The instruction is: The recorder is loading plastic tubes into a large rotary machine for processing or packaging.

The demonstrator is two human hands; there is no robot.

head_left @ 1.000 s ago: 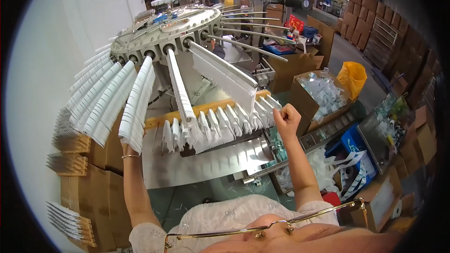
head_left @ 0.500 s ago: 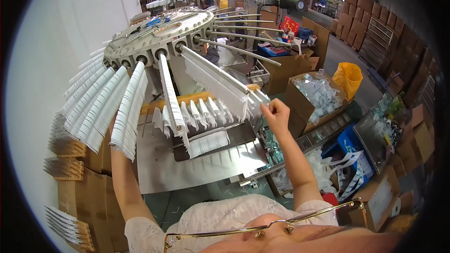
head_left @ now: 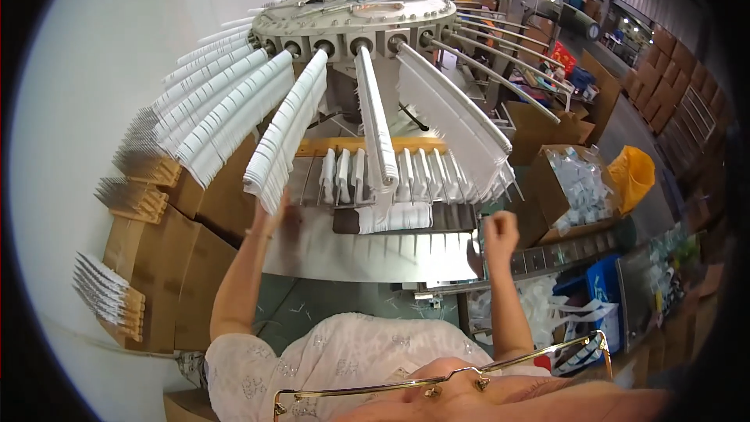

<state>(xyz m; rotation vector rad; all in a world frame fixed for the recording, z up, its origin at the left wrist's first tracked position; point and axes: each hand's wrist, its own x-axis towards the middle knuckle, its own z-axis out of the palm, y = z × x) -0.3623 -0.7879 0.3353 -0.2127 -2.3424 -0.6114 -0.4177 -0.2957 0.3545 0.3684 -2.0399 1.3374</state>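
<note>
I have the rotary machine [head_left: 351, 23] filling the top of my view, its spokes fanned out over the steel tabletop [head_left: 355, 262]. If that carousel were to turn while the hands are this close, I would expect a spoke to catch a wrist or drag its load sideways. On the left front spoke, the white fabric sheaf [head_left: 285, 125] hangs right down to the left hand [head_left: 269, 215], which sits under its tip; those fingers are blurred and partly covered, so I can't tell whether they grasp anything. A careless tug there could slide pieces off the spoke's free end. Below the centre spoke is the wooden pin rack [head_left: 319, 146], lying across the tabletop with white fabric pieces [head_left: 422, 176] draped over its pins; a low sweep could snag them or scratch skin. In front of the rack, the folded white stack [head_left: 397, 216] lies in the dark tray [head_left: 344, 221], where a bumped edge could spill it out of line. The right hand [head_left: 501, 233] is curled into a loose fist near the rack's right end, apart from it, with nothing visible in its grip; swung inward without care, its knuckles could meet a pin tip [head_left: 516, 190].
</note>
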